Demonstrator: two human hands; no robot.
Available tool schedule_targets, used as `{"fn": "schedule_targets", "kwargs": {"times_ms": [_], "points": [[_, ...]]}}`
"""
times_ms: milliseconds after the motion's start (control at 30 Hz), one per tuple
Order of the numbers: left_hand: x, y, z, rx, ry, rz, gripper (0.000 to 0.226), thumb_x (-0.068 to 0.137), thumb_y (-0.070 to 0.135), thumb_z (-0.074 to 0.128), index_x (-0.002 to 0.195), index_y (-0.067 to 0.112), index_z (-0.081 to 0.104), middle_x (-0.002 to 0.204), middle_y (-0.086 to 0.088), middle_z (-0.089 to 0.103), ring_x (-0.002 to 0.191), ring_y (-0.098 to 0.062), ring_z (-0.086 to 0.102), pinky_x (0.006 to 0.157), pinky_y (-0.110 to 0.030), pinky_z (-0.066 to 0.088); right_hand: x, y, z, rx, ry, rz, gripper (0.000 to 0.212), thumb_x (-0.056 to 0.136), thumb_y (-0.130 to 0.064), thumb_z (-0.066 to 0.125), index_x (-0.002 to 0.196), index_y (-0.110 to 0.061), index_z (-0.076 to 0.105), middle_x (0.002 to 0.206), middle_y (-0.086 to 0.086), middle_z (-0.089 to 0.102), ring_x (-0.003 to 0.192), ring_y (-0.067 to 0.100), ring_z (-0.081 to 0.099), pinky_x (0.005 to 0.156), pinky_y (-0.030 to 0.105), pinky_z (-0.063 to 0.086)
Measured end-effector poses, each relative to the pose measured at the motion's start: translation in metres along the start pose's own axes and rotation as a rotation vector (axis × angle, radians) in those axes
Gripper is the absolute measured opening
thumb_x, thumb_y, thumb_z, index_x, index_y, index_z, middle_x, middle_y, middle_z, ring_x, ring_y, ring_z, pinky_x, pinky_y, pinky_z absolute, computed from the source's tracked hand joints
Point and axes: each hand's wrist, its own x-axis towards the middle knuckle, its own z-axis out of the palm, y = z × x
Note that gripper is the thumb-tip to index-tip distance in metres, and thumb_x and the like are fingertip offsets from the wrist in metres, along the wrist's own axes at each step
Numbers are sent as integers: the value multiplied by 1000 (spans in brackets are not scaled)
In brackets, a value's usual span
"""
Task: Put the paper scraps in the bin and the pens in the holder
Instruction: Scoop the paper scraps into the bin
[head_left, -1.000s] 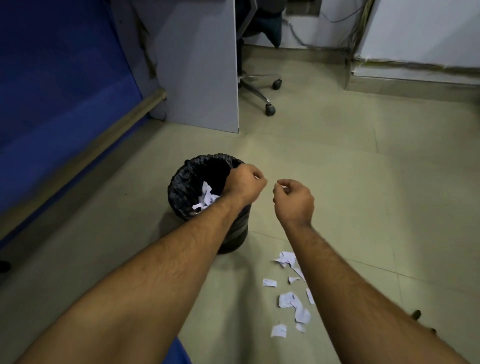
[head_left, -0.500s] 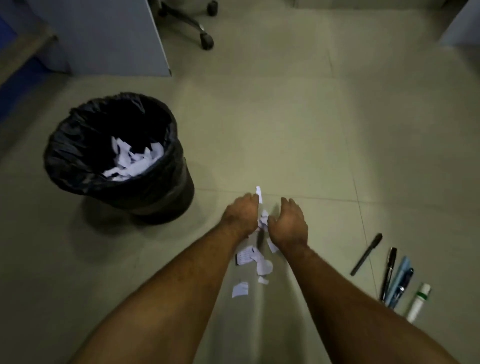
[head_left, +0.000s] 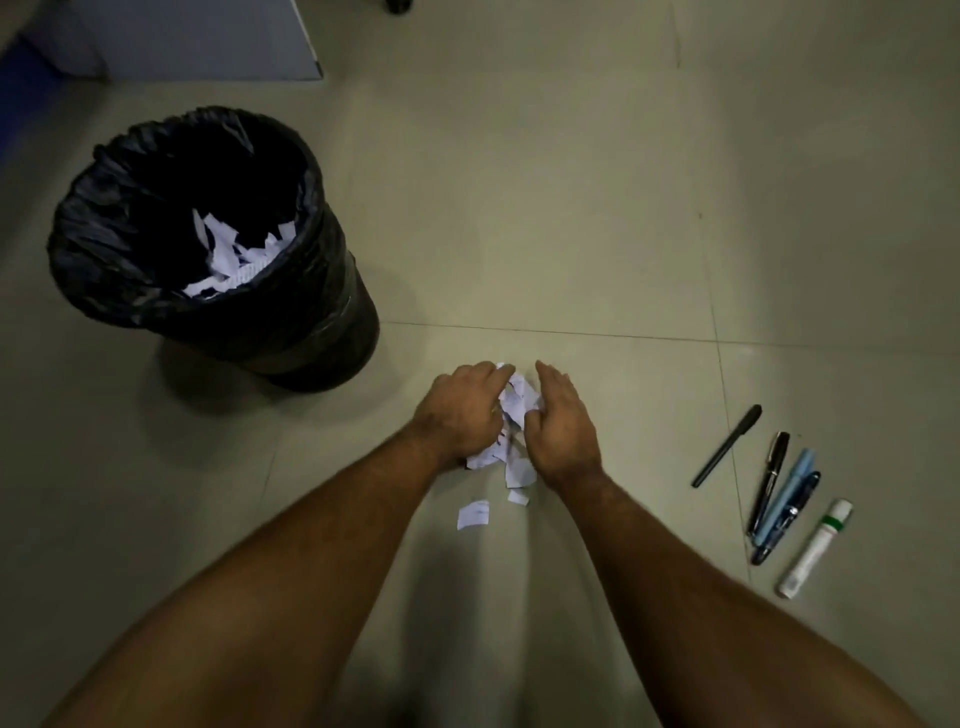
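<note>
Head view: left hand (head_left: 462, 413) and right hand (head_left: 558, 421), cupped, press a heap of paper scraps (head_left: 511, 415) between them; bin (head_left: 291, 317) at ten o'clock, pens (head_left: 774, 488) at three o'clock.

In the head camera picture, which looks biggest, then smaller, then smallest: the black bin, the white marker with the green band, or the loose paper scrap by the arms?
1. Black bin, by far the largest.
2. White marker.
3. Loose paper scrap, the smallest.

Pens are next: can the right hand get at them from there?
Probably yes: the pens lie on bare floor beside the right hand, nothing between, though it is busy gathering scraps.
</note>
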Motion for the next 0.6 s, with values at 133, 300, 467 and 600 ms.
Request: {"fn": "schedule_targets", "kwargs": {"times_ms": [133,300,467,600], "points": [[-12,-3,-3,86,-107,-152,114,66,79,56,155,25,10,160,-9,21,145,-33,25,112,-50,31,-9,10,-2,-304,124,29,83,74,-50,41,146,-8,42,150,19,42,140,41,35,115,47,30],[-17,10,6,173,-431,-153,149,43,89,66,153,31,-16,164,-10,-8,150,-39,-3,120,-56,15,-7,16,8,-253,-97,-111,92,73,-52,53,153,-14,28,156,9,35,144,33,30,119,48,24],[-29,14,16,260,-375,-146,128,58,64,79,155,29,3,163,-11,4,148,-40,12,111,-54,32,-4,21,2,-196,-149,-251,94,69,-50,55,151,-11,32,153,8,41,140,28,36,121,40,23],[-33,10,15,230,-234,-85,81,75,42,75,145,24,39,142,-12,43,126,-36,48,106,-47,38,-5,20,-4,-455,-349,-233,112,61,-55,69,155,-18,20,162,15,18,148,41,13,120,43,18]]}}
